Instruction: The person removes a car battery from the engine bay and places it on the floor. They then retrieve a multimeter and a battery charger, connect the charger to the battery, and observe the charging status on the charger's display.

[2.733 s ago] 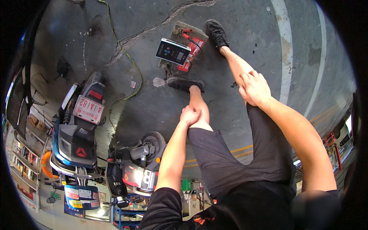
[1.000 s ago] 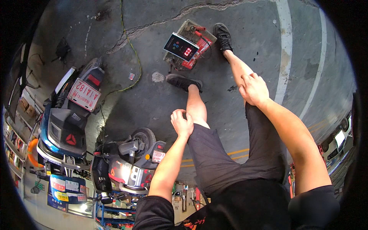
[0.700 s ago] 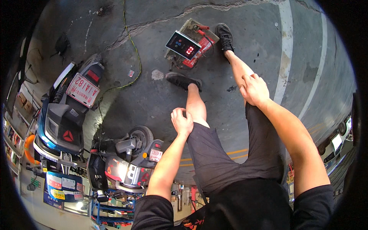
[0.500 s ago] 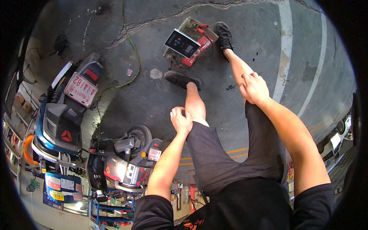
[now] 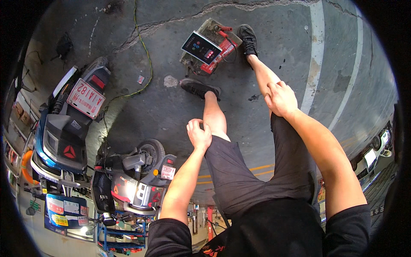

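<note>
Currently, the bare left hand (image 5: 199,136) and right hand (image 5: 282,99) are rested, curled, on the knees (image 5: 219,133), closure untellable; far centre, a white-edged black box (image 5: 200,48), red-lit, is supported by a red-labelled battery (image 5: 223,54).

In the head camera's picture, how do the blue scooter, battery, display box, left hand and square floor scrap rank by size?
1. Blue scooter
2. Battery
3. Display box and left hand: too alike to rank
4. Square scrap
</note>
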A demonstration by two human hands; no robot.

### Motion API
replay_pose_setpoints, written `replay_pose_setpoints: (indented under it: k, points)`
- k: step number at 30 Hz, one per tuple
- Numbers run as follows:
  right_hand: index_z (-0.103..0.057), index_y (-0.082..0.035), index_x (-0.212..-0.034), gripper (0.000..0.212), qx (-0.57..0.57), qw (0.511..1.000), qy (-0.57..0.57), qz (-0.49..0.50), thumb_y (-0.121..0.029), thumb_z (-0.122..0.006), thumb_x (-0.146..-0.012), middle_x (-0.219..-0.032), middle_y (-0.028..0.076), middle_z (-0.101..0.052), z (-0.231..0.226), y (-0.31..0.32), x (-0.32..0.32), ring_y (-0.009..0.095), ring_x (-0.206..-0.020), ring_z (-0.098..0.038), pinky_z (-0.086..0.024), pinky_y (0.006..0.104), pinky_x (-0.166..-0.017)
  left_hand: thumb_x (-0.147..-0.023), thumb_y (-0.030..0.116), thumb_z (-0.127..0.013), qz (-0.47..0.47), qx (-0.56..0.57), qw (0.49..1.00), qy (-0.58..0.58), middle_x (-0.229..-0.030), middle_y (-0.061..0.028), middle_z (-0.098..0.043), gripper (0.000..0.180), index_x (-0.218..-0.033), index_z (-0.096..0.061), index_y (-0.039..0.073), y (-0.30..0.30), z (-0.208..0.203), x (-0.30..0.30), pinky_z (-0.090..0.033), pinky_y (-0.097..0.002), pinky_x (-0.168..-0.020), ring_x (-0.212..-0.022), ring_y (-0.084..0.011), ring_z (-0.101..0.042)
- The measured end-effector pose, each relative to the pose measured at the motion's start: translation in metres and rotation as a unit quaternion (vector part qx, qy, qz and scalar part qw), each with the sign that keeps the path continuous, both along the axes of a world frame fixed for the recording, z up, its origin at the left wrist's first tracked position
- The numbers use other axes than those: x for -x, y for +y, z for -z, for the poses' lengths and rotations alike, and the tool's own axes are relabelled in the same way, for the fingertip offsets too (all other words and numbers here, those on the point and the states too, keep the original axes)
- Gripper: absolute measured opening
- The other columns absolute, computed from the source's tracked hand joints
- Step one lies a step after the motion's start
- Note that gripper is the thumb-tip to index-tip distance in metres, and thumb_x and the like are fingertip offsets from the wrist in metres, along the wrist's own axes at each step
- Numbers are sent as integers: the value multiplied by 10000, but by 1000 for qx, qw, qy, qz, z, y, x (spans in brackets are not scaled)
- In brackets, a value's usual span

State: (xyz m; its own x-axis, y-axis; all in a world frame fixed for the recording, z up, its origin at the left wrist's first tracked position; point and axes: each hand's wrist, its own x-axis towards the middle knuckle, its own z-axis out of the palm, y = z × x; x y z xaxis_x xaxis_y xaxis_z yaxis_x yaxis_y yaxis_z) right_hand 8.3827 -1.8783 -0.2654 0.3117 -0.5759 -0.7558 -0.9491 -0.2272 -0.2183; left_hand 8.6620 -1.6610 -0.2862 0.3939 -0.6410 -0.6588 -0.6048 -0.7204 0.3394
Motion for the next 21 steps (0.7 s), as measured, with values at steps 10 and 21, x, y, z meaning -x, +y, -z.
replay_pose_setpoints:
  k: [10, 21]
  points:
    - [-573, -30, -990, 298, -15, 1000, 20, -2, -288, -600, -844, -971, 185, -674, -3, 1, -2, 350, -1048, -594, -488, 453, -870, -791, 137, -651, -3, -1, 1000, -2, -1027, -136, -583, 176, -913, -594, 24, 3, 0, 0, -436, -424, -922, -1031, -325, -540]
    - [-573, -31, -992, 307, -9, 1000, 20, -10, -299, -597, -844, -980, 185, -674, 4, 6, 3, 354, -1034, -599, -491, 459, -865, -784, 156, -649, -11, -4, 1000, -3, -1050, -136, -581, 189, -920, -600, 34, 6, 0, 2, -432, -428, -935, -1052, -334, -536]
